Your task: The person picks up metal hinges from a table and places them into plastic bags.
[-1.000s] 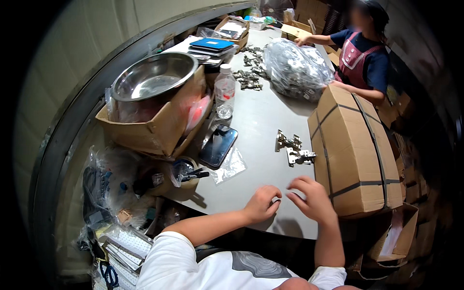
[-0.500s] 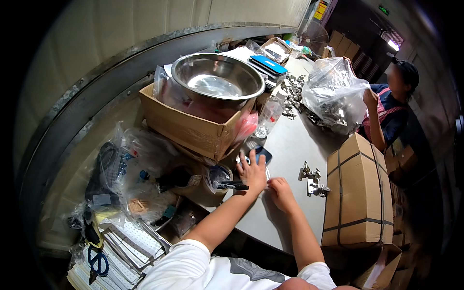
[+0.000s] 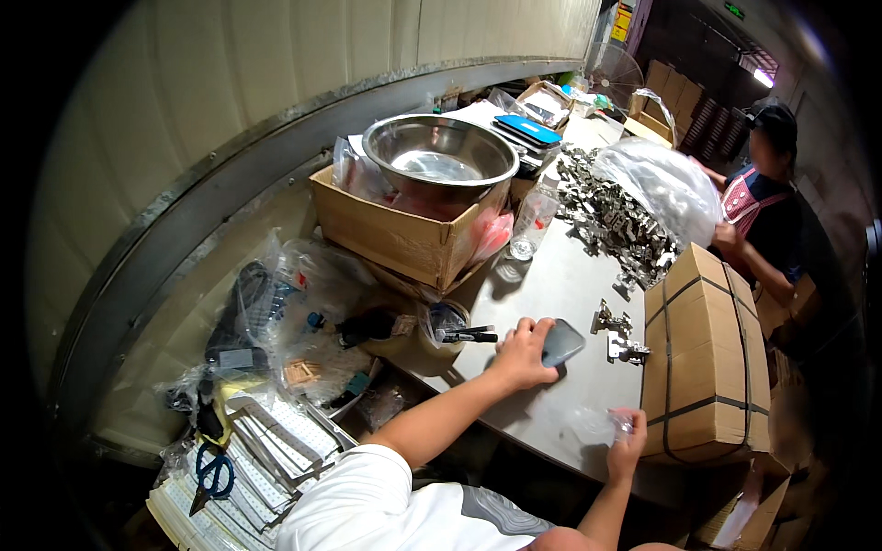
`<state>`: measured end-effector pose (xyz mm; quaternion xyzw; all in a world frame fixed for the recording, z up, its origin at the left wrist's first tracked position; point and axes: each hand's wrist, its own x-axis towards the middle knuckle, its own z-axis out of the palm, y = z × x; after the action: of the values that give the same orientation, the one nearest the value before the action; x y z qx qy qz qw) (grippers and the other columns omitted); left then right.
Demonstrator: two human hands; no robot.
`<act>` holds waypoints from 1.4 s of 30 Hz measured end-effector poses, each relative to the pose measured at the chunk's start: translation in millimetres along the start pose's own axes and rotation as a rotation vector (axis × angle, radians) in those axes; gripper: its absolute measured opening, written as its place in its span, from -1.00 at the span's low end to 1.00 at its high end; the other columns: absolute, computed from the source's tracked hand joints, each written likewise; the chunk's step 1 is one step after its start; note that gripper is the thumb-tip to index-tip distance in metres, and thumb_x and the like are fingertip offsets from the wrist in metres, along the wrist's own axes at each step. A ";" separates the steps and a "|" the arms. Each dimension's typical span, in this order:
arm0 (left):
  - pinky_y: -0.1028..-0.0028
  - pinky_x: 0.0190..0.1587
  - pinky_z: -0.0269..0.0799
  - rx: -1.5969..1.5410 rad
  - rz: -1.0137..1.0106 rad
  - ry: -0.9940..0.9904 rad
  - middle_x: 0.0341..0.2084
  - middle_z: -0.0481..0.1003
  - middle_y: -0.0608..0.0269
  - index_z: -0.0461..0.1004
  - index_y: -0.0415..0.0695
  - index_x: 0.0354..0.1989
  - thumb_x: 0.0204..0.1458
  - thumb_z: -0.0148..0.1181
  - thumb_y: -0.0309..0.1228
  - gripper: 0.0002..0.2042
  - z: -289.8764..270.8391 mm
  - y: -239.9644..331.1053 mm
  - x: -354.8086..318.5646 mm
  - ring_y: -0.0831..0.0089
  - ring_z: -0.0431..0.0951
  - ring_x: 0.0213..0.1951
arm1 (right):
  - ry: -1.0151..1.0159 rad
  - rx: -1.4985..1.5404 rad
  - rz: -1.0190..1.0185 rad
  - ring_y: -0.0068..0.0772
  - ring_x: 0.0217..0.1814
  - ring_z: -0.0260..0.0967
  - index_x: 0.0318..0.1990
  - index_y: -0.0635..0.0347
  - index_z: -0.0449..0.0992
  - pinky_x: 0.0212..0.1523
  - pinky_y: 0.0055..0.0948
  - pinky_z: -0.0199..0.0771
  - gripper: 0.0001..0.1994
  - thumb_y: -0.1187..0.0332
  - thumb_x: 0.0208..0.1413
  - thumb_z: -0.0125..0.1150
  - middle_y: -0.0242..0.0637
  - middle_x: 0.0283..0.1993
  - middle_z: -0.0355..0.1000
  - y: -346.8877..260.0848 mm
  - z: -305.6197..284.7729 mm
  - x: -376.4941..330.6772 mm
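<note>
1. Gripping the dark phone (image 3: pixel 567 342) in the left hand (image 3: pixel 525 354), with fingers curling over the left end and thumb lying toward the near side.
2. Holding the phone over the surface (image 3: pixel 570 275), right of the black pens (image 3: pixel 473 336) and left of two metal hinges (image 3: pixel 628 349); giving no sure sign of contact between phone and surface.
3. Now keeping the phone well apart from the clear bottle (image 3: pixel 536 220), after lying just beside it a moment ago.
4. Closing the right hand (image 3: pixel 627 439) on a small clear plastic bag (image 3: pixel 593 424), near the strapped carton (image 3: pixel 703 367), with the bag trailing leftward.
5. Spreading both hands apart, after working nearly together half a second ago; apparently separating phone from bag, with one in each hand.
6. Holding the large plastic bag (image 3: pixel 666 179) at the far right in a co-worker's hand (image 3: pixel 729 239); now showing a broad pile of metal parts (image 3: pixel 611 202) beside it, apparently tipped out, and so lying loose on the far part of the surface.
7. Leaving the two hinges lying just left of the carton, as before.
</note>
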<state>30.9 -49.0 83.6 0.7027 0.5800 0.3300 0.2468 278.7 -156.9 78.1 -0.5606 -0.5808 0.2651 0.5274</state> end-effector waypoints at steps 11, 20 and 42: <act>0.28 -0.02 0.35 0.008 0.674 0.685 -0.12 0.30 0.09 0.23 -0.09 0.03 -0.41 0.39 -0.41 -0.31 -197.0 71.5 5.4 0.19 0.39 -0.11 | 0.065 0.131 0.019 -0.54 -0.32 0.34 -0.31 0.31 0.38 -0.26 -0.54 0.35 -0.86 0.41 0.23 0.01 -0.27 -0.38 0.42 47.9 3.3 -44.6; -0.05 0.08 0.34 0.706 -0.173 0.391 0.13 0.24 0.05 0.18 0.13 0.19 -0.41 0.45 -0.13 -0.14 -311.7 18.4 139.3 -0.06 0.39 0.11 | 0.124 0.053 0.035 -0.55 -0.49 0.31 -0.38 0.33 0.37 -0.44 -0.50 0.34 -0.84 0.42 0.19 0.07 -0.30 -0.53 0.38 47.9 2.3 -44.8; 0.38 0.00 0.40 -0.727 0.112 -0.951 -0.17 0.41 0.16 0.10 -0.19 0.30 -0.08 0.43 -0.28 -0.21 35.3 38.1 -19.4 0.45 0.41 -0.07 | 0.500 0.577 0.094 -0.73 -0.61 0.12 -0.28 0.09 0.28 -0.62 -0.66 0.09 -0.91 0.37 0.32 -0.07 -0.52 -0.54 0.20 -4.9 2.3 7.2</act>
<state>80.1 -74.5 84.6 0.6731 0.2181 0.1693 0.6860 276.1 -150.6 84.0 -0.4625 -0.3094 0.2968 0.7760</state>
